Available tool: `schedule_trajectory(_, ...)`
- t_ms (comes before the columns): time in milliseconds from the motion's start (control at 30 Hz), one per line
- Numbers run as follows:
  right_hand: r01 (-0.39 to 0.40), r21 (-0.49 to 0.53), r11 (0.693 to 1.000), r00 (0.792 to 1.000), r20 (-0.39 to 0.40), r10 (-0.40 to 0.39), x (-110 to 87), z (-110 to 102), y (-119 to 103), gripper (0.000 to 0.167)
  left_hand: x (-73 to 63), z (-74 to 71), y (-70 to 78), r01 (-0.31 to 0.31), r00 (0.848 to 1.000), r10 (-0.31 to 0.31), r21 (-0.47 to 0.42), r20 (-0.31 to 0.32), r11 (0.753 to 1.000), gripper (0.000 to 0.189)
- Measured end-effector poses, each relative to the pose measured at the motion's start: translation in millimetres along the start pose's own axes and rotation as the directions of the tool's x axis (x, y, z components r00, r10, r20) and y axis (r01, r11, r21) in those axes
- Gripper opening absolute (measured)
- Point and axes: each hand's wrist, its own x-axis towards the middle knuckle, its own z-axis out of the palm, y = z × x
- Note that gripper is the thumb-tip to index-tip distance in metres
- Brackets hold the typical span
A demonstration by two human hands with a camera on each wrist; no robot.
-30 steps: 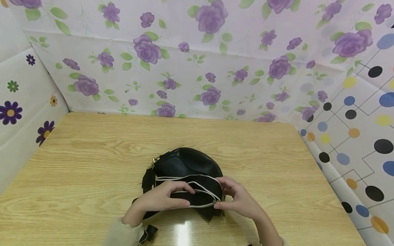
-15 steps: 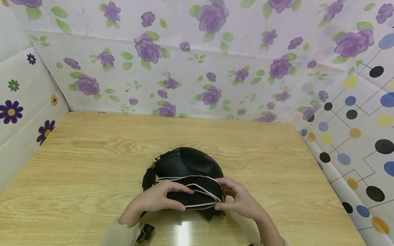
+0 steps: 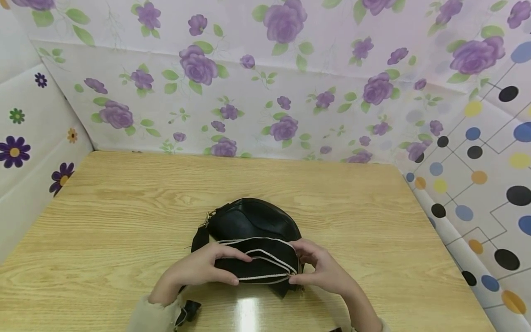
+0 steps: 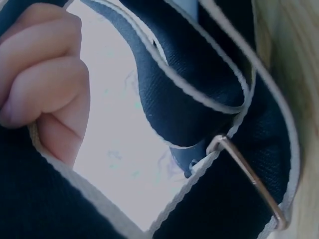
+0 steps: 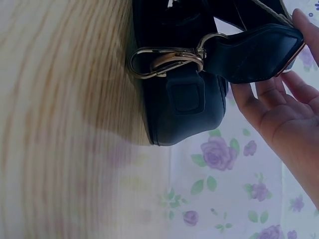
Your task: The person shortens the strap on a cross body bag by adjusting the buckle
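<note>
A black handbag [image 3: 253, 216] lies on the table in the head view, its wide black strap [image 3: 269, 269] with pale edges looped in front of it. My left hand [image 3: 199, 266] holds the strap at its left part, thumb below and fingers above. In the left wrist view its curled fingers [image 4: 47, 69] are at the strap's edge, and a metal slider buckle [image 4: 254, 181] spans the band. At the bag's right end my right hand [image 3: 318, 267] pinches the strap's leather end tab [image 5: 254, 54], which hangs from a gold clasp [image 5: 167, 62] in the right wrist view.
Below my left wrist lies a small black piece [image 3: 191, 311] near the sleeve. The wooden table [image 3: 352, 203] is bounded by a floral cloth [image 3: 249, 110] behind, a daisy-patterned sheet [image 3: 25, 193] on the left and a dotted sheet [image 3: 493, 221] on the right.
My left hand has slid a little to the left along the strap, and the small black piece near its sleeve has shifted left too. The right hand and the bag stay in place.
</note>
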Motion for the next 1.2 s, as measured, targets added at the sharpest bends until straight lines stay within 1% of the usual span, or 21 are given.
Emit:
schedule_trajectory(100, 0.019, -0.008, 1.0, 1.0, 0.01, -0.019, 0.1, -0.4, 2.6, 0.053, -1.9, -2.8, 0.9, 0.0, 1.0, 0.0, 0.006, 0.009, 1.0, 0.04)
schedule_trajectory(200, 0.016, -0.007, 1.0, 1.0, 0.015, -0.016, -0.3, -1.1, 3.3, 0.053, -4.9, -5.7, 1.6, 0.009, 1.0, -0.009, 0.009, 0.01, 1.0, 0.041)
schedule_trajectory(333, 0.02, -0.01, 1.0, 1.0, 0.018, -0.02, 1.3, -0.9, -2.3, 0.052, -7.1, -8.1, 1.9, 0.014, 1.0, -0.014, 0.009, 0.015, 1.0, 0.041)
schedule_trajectory(400, 0.008, 0.0, 1.0, 1.0, 0.013, -0.008, 2.5, -0.2, -5.6, 0.052, -7.8, -8.6, 1.2, 0.013, 1.0, -0.013, 0.01, 0.021, 1.0, 0.041)
schedule_trajectory(500, 0.014, 0.01, 1.0, 1.0, 0.017, -0.014, 4.2, 1.1, -7.6, 0.051, -9.5, -9.2, -0.1, 0.008, 1.0, -0.008, 0.016, 0.023, 1.0, 0.041)
schedule_trajectory(633, 0.023, 0.005, 1.0, 0.999, 0.027, -0.023, 3.9, 2.2, -3.6, 0.051, -13.0, -10.6, -1.8, -0.007, 1.0, 0.007, 0.028, 0.015, 1.0, 0.04)
schedule_trajectory(800, 0.018, 0.0, 1.0, 1.0, 0.022, -0.018, 1.6, 0.8, 0.7, 0.052, -16.1, -12.3, -3.0, -0.025, 0.999, 0.025, 0.01, 0.02, 1.0, 0.04)
schedule_trajectory(1000, 0.044, -0.007, 0.999, 0.999, 0.024, -0.043, 0.0, -2.4, 4.7, 0.052, -19.6, -15.1, -4.2, -0.022, 1.0, 0.022, 0.01, 0.02, 1.0, 0.04)
schedule_trajectory(1200, 0.032, 0.001, 0.999, 0.999, 0.011, -0.032, -0.6, -4.4, 2.2, 0.052, -27.0, -20.2, -5.7, -0.016, 1.0, 0.016, 0.016, 0.006, 1.0, 0.039)
